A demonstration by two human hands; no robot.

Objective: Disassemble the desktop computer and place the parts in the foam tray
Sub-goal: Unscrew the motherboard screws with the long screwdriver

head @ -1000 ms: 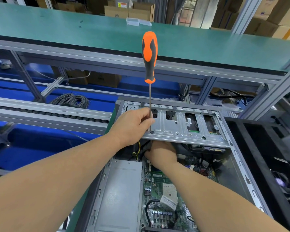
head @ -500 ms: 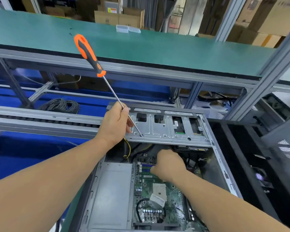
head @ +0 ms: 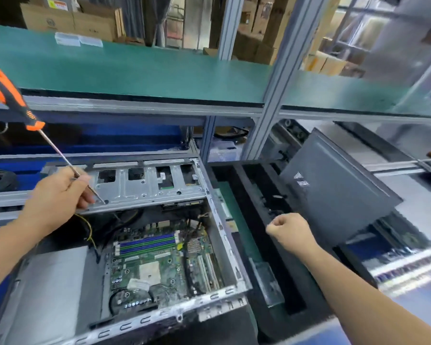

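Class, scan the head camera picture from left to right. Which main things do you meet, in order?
Screwdriver handle → left hand pinching the screwdriver's shaft → drive cage of the computer case → motherboard → right hand, fingers curled, over the foam tray → dark side panel.

The screwdriver (head: 10, 98) has the top of its orange handle cut off by the left edge, and its tip is too small to tell whether it sits in a screw on the metal bracket (head: 144, 190). The right hand (head: 290, 231) is curled, and whether it holds anything cannot be told. The right side is smeared with blur, hiding what lies past the dark panel (head: 334, 190) leaning in the foam tray (head: 249, 185).
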